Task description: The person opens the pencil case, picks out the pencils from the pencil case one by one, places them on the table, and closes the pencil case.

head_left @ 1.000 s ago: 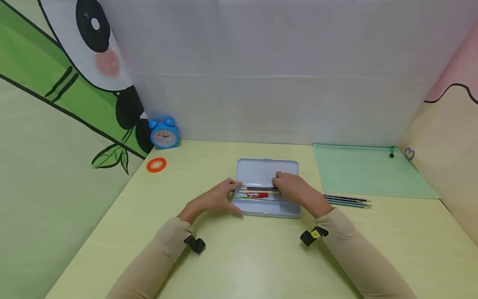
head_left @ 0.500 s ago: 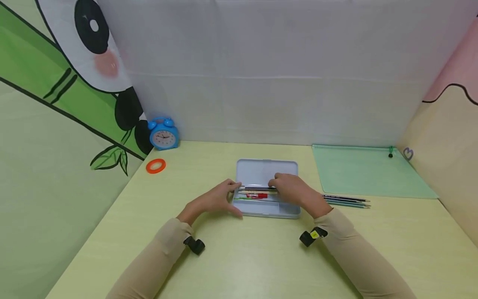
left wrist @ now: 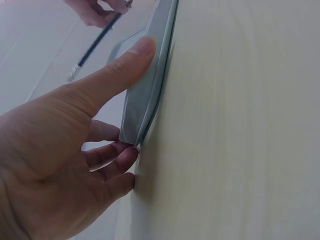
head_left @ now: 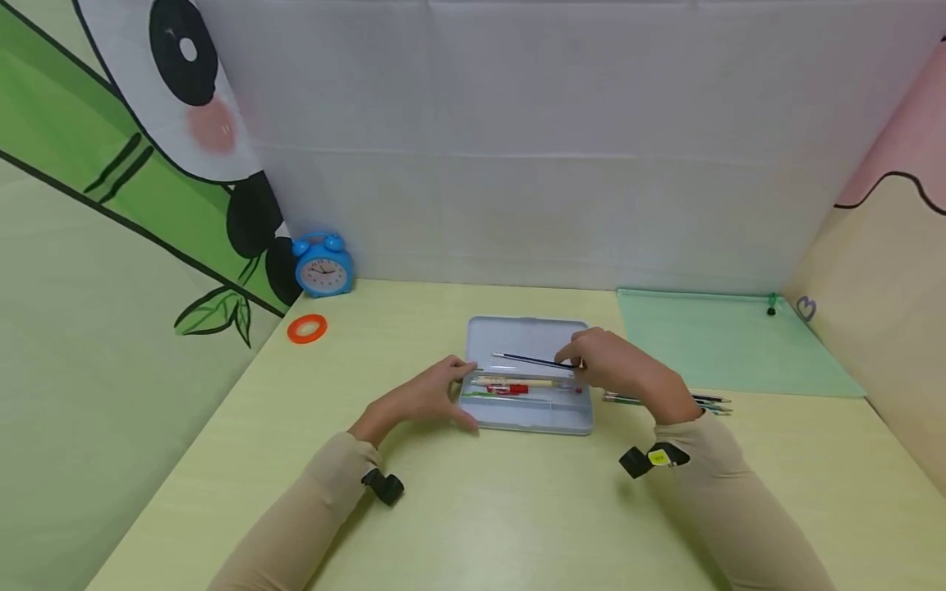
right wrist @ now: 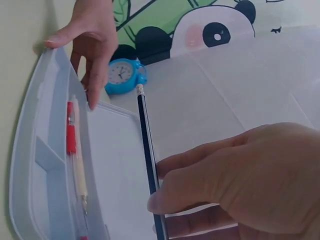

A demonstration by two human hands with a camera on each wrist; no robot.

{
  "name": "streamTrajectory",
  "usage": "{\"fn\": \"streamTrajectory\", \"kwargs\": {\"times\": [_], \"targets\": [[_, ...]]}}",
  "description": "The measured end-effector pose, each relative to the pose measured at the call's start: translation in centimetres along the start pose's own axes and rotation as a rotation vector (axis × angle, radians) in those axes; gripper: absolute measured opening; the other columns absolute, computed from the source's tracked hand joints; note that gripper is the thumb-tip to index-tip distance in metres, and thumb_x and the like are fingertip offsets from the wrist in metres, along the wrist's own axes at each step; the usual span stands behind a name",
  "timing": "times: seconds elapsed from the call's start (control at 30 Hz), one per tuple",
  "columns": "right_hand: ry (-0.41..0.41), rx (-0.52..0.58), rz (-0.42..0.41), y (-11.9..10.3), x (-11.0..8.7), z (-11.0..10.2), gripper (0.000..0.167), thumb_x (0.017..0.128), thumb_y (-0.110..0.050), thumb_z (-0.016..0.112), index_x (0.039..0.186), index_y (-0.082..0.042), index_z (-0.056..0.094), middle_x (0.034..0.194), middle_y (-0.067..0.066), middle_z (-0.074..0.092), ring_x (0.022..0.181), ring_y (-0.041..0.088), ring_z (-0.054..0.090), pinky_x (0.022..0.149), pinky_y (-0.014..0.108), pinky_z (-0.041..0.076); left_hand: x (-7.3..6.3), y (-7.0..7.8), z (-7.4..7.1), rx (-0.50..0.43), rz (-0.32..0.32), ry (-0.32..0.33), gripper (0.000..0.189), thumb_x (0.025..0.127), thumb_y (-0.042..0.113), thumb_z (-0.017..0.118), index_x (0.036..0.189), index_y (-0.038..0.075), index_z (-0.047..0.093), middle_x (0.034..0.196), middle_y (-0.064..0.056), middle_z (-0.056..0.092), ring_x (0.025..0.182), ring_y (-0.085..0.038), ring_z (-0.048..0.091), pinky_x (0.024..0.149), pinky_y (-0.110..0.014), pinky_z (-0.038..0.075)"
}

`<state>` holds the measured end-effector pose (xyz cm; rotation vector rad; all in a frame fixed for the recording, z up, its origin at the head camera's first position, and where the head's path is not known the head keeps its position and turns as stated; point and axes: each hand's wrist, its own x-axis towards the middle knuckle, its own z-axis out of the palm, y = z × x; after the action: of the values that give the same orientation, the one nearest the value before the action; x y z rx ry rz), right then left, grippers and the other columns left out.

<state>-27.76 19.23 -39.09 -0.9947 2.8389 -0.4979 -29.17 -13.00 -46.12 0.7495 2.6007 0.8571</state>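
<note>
An open pale grey pencil case [head_left: 557, 420] lies on the table, its lid folded back. My left hand [head_left: 424, 394] grips the left end of it, thumb [left wrist: 142, 47] on the front side and fingers around the corner. My right hand [head_left: 617, 361] pinches a dark pencil [head_left: 534, 359] above the case; in the right wrist view the pencil's eraser end [right wrist: 140, 90] points away from the hand. Inside the case lie a pen with a red grip [right wrist: 71, 127], a cream-coloured pen [right wrist: 80, 175] and a thin green-ended item [head_left: 480, 395].
Several pencils [head_left: 713, 400] lie to the right of the case, partly hidden behind my right wrist. Behind them is a light green mesh-like zip pouch [head_left: 739, 345]. A blue alarm clock [head_left: 323, 267] and an orange ring [head_left: 306, 328] stand at the back left.
My right hand has lifted the dark pencil out of the case and moved right and up with it. The left hand has stayed on the case's left end.
</note>
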Motion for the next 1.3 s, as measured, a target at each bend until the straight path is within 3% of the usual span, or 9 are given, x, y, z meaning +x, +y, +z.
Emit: {"fn": "streamTrajectory", "kwargs": {"times": [0.13, 0.33, 0.53, 0.7, 0.9, 1.3], "targets": [[0.016, 0.037, -0.027, 1.9, -1.8, -1.0, 0.029, 0.088, 0.006, 0.066, 0.113, -0.003, 0.076, 0.084, -0.002, 0.061, 0.072, 0.014, 0.052, 0.063, 0.028, 0.047, -0.1, 0.1, 0.0, 0.01, 0.002, 0.0, 0.112, 0.067, 0.048, 0.091, 0.154, 0.005, 0.036, 0.131, -0.005, 0.045, 0.115, -0.019, 0.043, 0.098, -0.037, 0.039], [0.008, 0.091, 0.017, 4.8, -4.9, -2.2, 0.03, 0.089, 0.006, 0.063, 0.115, -0.002, 0.075, 0.078, -0.004, 0.056, 0.071, 0.014, 0.047, 0.061, 0.029, 0.042, -0.1, 0.2, -0.1, 0.026, 0.002, -0.006, 0.113, 0.068, 0.049, 0.091, 0.155, 0.005, 0.035, 0.133, -0.006, 0.045, 0.116, -0.02, 0.043, 0.099, -0.037, 0.039], [-0.071, 0.125, 0.084, 8.4, -7.3, -3.2, 0.028, 0.089, 0.006, 0.062, 0.114, 0.0, 0.074, 0.067, -0.005, 0.049, 0.063, 0.01, 0.039, 0.059, 0.029, 0.037, 0.2, 0.3, -0.2, 0.025, -0.01, 0.008, 0.113, 0.067, 0.049, 0.091, 0.155, 0.005, 0.035, 0.134, -0.007, 0.045, 0.116, -0.02, 0.043, 0.1, -0.038, 0.039], [-0.128, 0.172, 0.137, 10.9, -8.7, -3.4, 0.027, 0.088, 0.007, 0.063, 0.112, 0.0, 0.075, 0.072, -0.002, 0.057, 0.066, 0.012, 0.043, 0.06, 0.029, 0.039, 0.3, 0.5, -0.2, 0.024, -0.025, 0.01, 0.112, 0.068, 0.049, 0.091, 0.155, 0.006, 0.036, 0.135, -0.007, 0.045, 0.117, -0.02, 0.043, 0.1, -0.037, 0.039], [-0.167, 0.247, 0.196, 12.3, -9.5, -3.1, 0.03, 0.085, 0.009, 0.062, 0.109, -0.001, 0.077, 0.076, 0.0, 0.058, 0.067, 0.013, 0.043, 0.057, 0.028, 0.039, 0.5, 0.7, -0.2, 0.033, -0.029, -0.015, 0.112, 0.069, 0.051, 0.089, 0.156, 0.008, 0.035, 0.137, -0.007, 0.044, 0.118, -0.02, 0.042, 0.1, -0.037, 0.039], [-0.189, 0.25, 0.171, 12.3, -8.9, -2.4, 0.028, 0.083, 0.012, 0.064, 0.107, 0.003, 0.076, 0.081, 0.0, 0.062, 0.069, 0.015, 0.045, 0.058, 0.028, 0.04, 0.7, 0.6, -0.1, 0.026, -0.023, 0.006, 0.112, 0.068, 0.048, 0.091, 0.156, 0.006, 0.034, 0.135, -0.007, 0.045, 0.117, -0.019, 0.044, 0.1, -0.038, 0.039]]}}
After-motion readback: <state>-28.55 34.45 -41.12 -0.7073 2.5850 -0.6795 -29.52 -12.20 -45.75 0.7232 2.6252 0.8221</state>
